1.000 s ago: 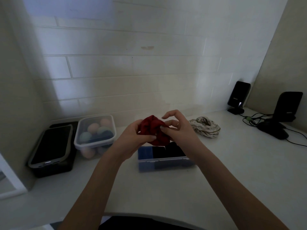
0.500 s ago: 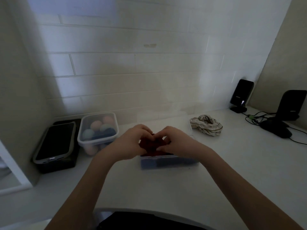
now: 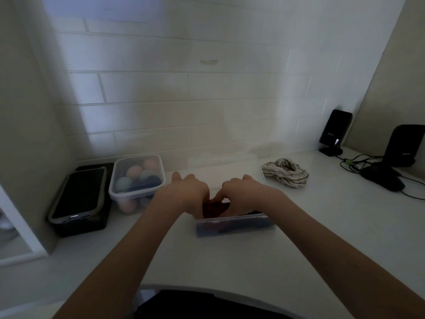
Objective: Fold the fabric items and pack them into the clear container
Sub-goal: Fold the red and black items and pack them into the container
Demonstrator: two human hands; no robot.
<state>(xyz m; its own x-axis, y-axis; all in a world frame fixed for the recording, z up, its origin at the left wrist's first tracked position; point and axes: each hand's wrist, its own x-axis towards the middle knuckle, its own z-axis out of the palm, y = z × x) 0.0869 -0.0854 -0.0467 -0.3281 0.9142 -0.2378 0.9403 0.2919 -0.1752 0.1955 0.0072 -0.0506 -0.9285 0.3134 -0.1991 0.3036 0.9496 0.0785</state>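
The clear container (image 3: 234, 225) lies on the white counter in front of me, with dark blue and black folded fabric showing through its front wall. A red fabric item (image 3: 212, 209) sits in its left part, mostly covered. My left hand (image 3: 190, 192) and my right hand (image 3: 241, 192) both press down on the red fabric inside the container, thumbs meeting over it. The container's clear lid (image 3: 230, 173) stands open behind my hands. A striped cream fabric item (image 3: 285, 172) lies bunched on the counter to the right.
A lidded tub of pastel balls (image 3: 138, 180) stands to the left, beside a phone on a black box (image 3: 78, 199). Two black speakers (image 3: 334, 132) (image 3: 404, 146), a mouse (image 3: 381, 178) and cables occupy the right back corner. A tiled wall rises behind.
My hands have lowered the red fabric from above the container down into its left part and now press on it. My view has shifted closer and slightly down.
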